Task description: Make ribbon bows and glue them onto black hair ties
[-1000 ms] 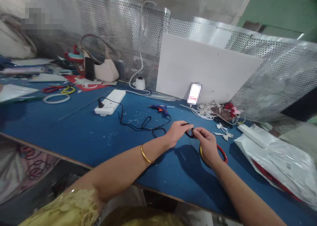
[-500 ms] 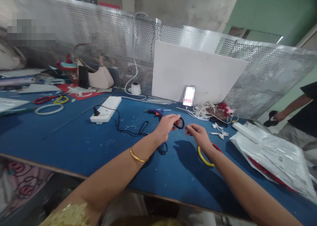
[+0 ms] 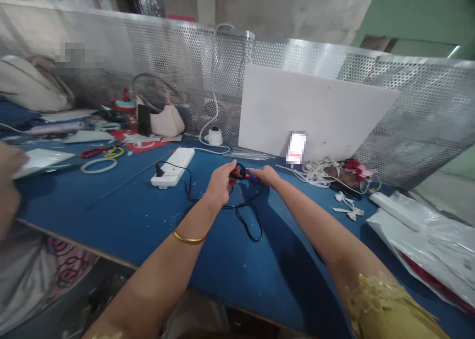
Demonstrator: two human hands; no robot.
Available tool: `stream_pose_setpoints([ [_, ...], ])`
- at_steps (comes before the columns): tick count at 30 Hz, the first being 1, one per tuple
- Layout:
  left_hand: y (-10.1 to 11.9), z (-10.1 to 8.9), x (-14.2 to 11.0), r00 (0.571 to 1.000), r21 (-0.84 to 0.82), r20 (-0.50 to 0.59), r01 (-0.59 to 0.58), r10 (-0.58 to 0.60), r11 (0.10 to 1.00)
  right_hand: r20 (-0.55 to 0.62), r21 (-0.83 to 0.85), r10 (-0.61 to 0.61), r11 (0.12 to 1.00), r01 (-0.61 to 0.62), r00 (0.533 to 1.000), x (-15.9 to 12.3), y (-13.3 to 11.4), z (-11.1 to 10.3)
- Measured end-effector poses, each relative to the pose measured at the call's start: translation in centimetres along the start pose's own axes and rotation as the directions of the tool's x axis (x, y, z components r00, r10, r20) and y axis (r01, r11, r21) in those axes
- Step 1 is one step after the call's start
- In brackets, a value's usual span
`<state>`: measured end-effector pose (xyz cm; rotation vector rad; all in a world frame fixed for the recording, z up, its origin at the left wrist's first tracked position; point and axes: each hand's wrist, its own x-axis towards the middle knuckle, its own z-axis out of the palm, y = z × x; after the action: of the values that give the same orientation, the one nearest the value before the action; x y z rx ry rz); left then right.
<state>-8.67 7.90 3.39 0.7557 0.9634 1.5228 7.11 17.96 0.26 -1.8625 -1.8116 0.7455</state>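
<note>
My left hand [image 3: 219, 182] is closed in a pinch on a small black ring [image 3: 241, 171] above the blue table [image 3: 122, 200]. My right hand [image 3: 265, 174] reaches forward and closes over the blue glue gun [image 3: 255, 179], whose orange tip [image 3: 234, 175] points toward the ring. The two hands almost meet. The gun's black cord [image 3: 249, 221] loops on the table below them and runs to a white power strip [image 3: 172, 161]. A gold bangle [image 3: 188, 238] sits on my left wrist.
A white board [image 3: 315, 114] leans on a perforated metal screen [image 3: 148, 47] at the back. White ribbons and bows [image 3: 319, 169] lie to the right, with a plastic bag [image 3: 426, 232] beyond. A beige handbag [image 3: 165, 120] and loose rings [image 3: 98, 166] are on the left. Another person's hand [image 3: 7, 180] is at the left edge.
Both hands have moved forward and left from the yellow and red rings to the glue gun. The ring passed fully to my left hand; my right hand now grips the gun.
</note>
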Motion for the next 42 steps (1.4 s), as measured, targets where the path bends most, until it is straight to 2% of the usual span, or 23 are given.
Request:
stream_pose_setpoints([
  [5,-0.5,0.1,-0.1,0.999,0.002,0.044,0.014,-0.014,1.0,0.123,0.13,0.117,0.983,-0.133,0.985,0.6,-1.7,1.8],
  [8,-0.5,0.3,-0.3,0.997,0.002,0.079,0.016,-0.016,1.0,0.164,0.286,0.131,0.942,-0.174,0.978,-0.1,-1.8,2.0],
  [10,-0.5,0.5,-0.6,0.994,0.005,0.107,0.018,-0.018,1.0,0.147,0.399,0.112,0.902,-0.163,0.983,-0.9,-1.5,1.6],
  [12,-0.5,0.7,-0.9,0.991,0.009,0.135,0.018,-0.019,1.0,0.087,0.51,0.071,0.854,-0.106,0.994,-2.1,-0.9,0.7],
  [15,-0.5,1.0,-1.3,0.987,0.008,0.161,0.006,-0.008,1.0,-0.076,0.649,-0.006,0.759,0.054,0.997,-4.9,0.6,-1.3],
  [18,-0.4,0.9,-1.2,0.988,-0.007,0.154,-0.014,0.015,1.0,-0.263,0.721,-0.04,0.656,0.224,0.964,-8.7,2.7,-4.0],
  [20,-0.3,0.7,-0.9,0.99,-0.012,0.135,-0.029,0.03,1.0,-0.314,0.758,-0.054,0.587,0.285,0.948,-11.5,4.3,-5.8],
  [22,-0.2,0.6,-0.7,0.992,-0.004,0.118,-0.042,0.043,0.999,-0.215,0.885,-0.088,0.404,0.233,0.973,-14.0,5.8,-7.3],
  [24,-0.4,0.8,-0.8,0.992,0.021,0.118,-0.054,0.051,0.998,-0.136,0.945,-0.05,0.292,0.144,0.99,-16.1,7.2,-8.4],
  [27,-1.4,1.9,-1.8,0.986,0.095,0.166,-0.045,0.028,0.995,-0.05,0.982,0.032,0.183,0.044,0.998,-18.4,8.8,-9.3],
  [31,-3.5,4.2,-4.0,0.95,0.206,0.298,0.035,-0.096,0.978,0.039,0.999,0.003,0.035,-0.039,0.999,-20.0,10.1,-9.5],
  [32,-4.0,4.7,-4.4,0.936,0.229,0.327,0.053,-0.128,0.972,0.049,0.998,-0.005,0.024,-0.049,0.999,-20.2,10.3,-9.4],
  [34,-4.9,5.5,-5.0,0.911,0.259,0.372,0.08,-0.176,0.962,0.047,0.997,-0.014,0.055,-0.047,0.999,-20.6,10.3,-9.2],
  [38,-5.8,5.6,-5.4,0.883,0.275,0.416,0.103,-0.215,0.956,-0.097,0.957,-0.063,0.269,0.11,0.993,-21.3,9.8,-8.7],
  [42,-5.5,4.7,-5.5,0.84,0.269,0.497,0.088,-0.217,0.959,-0.229,0.839,-0.137,0.475,0.267,0.964,-22.2,9.6,-7.9],
])
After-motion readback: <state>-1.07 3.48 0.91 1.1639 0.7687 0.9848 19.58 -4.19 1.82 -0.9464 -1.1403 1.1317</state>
